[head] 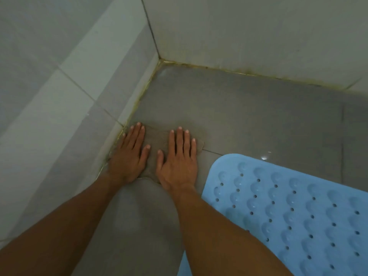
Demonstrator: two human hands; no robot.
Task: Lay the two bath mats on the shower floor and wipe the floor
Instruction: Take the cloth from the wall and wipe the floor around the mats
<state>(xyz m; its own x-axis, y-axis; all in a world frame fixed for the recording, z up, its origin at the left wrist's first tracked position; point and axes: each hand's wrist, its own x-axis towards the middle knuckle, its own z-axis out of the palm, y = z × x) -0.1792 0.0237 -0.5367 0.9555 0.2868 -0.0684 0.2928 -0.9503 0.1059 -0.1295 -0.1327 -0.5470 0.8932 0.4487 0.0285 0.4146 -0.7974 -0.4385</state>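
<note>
A grey-brown cloth [153, 142] lies flat on the grey tiled shower floor [249, 116], close to the left wall. My left hand [129, 156] presses on its left part, fingers spread, beside the grout line. My right hand [179, 158] presses flat on its right part, fingers apart. Neither hand grips the cloth; both palms rest on top of it. A light blue bath mat [288, 212] with drain holes and a wave pattern lies on the floor at the lower right, its rounded corner near my right wrist. Only one mat is in view.
Grey tiled walls [59, 86] meet in a corner at the upper middle, with yellowish stained grout [239, 71] along the floor edge. A wet glint [264, 157] shows on the floor just beyond the mat. Bare floor stretches from the cloth to the far wall.
</note>
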